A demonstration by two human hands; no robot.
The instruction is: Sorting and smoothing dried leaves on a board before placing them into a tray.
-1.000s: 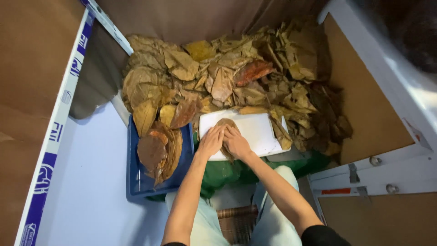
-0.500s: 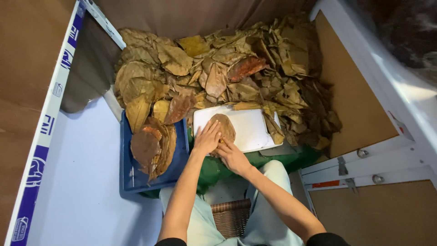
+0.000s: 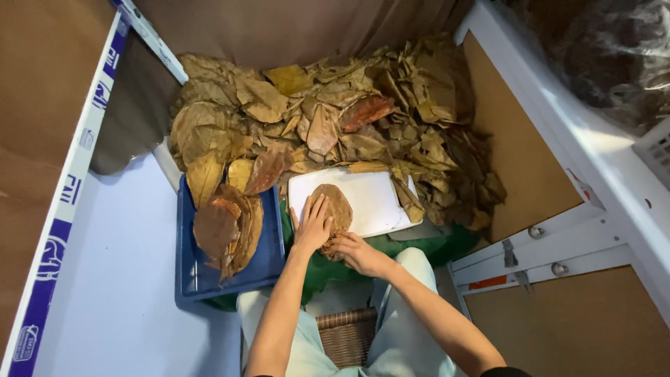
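Since the earlier frame the right hand (image 3: 354, 253) has slid back to the near edge of the brown leaf (image 3: 338, 209), while the left hand (image 3: 312, 225) lies flat on it, fingers spread, grasping nothing. The right fingers pinch the leaf's rim. The leaf lies on the white board (image 3: 366, 199), beside the blue tray (image 3: 265, 258). It looks dry, light and brittle, likely to crack; best held at the edge near the stem.

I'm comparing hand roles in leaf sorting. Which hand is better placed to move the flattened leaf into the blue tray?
Probably the left hand: it lies flat on the brown dried leaf, beside the blue plastic tray; the right hand is farther away.
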